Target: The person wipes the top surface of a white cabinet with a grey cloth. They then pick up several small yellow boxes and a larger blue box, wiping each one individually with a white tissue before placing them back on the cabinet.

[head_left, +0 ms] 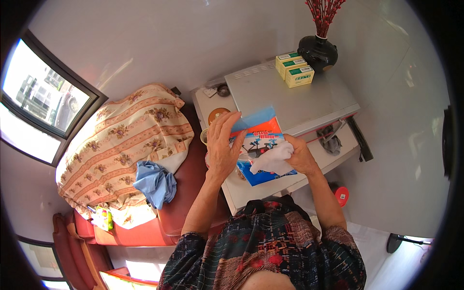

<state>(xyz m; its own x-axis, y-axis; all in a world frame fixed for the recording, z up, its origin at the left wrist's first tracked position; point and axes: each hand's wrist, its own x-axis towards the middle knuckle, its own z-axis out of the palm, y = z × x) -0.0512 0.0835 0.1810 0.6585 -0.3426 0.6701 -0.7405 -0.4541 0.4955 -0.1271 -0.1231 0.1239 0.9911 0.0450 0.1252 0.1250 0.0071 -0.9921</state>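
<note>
My left hand (223, 147) is at the left edge of a flat red, white and blue packet (278, 178), thumb over its front and fingers stretched up along its side. The packet has a pale blue strip at its top and is tilted above the white table. Bunched in my right hand (301, 155) is a white cloth (273, 161), which lies against the packet's front and covers part of its print. The right fingertips are partly hidden by the cloth.
A grey metal box (270, 89) on the white table (209, 102) carries yellow-green cartons (299, 76) and a black vase (318, 52). A grey cloth (331, 142) lies below its front. Left is a red sofa (166, 223) with a flowered cover (128, 130) and blue cloth (155, 183).
</note>
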